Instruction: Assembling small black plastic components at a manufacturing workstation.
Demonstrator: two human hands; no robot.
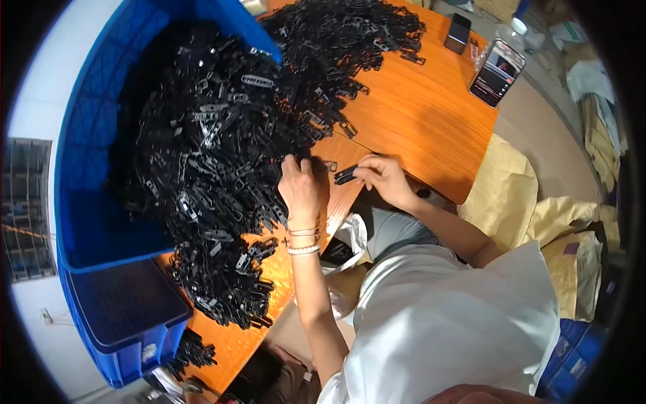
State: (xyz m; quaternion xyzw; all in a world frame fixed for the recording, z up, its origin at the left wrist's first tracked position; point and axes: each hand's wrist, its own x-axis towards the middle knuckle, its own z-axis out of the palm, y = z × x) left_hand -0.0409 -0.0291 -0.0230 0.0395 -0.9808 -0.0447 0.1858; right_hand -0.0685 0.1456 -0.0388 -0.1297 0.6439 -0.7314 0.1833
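Between the thumb and fingers of my right hand (382,176) is a small, long black plastic part (346,175), held just past the table's near edge. My left hand (299,187), with bracelets at its wrist, reaches to the near side of a big heap of black plastic parts (222,135). Its fingers are bent down and closed at the heap; what they hold, if anything, is hidden. A loose black frame-like piece (330,165) shows between my two hands.
A large blue bin (87,175) lies tipped at the left, with the heap spilling out onto the orange wooden table (431,114). Below it stands a lidded blue box (128,303). A propped phone (498,73) and a dark box-shaped item (457,34) stand at the far right. Another person (286,380) is at the bottom.
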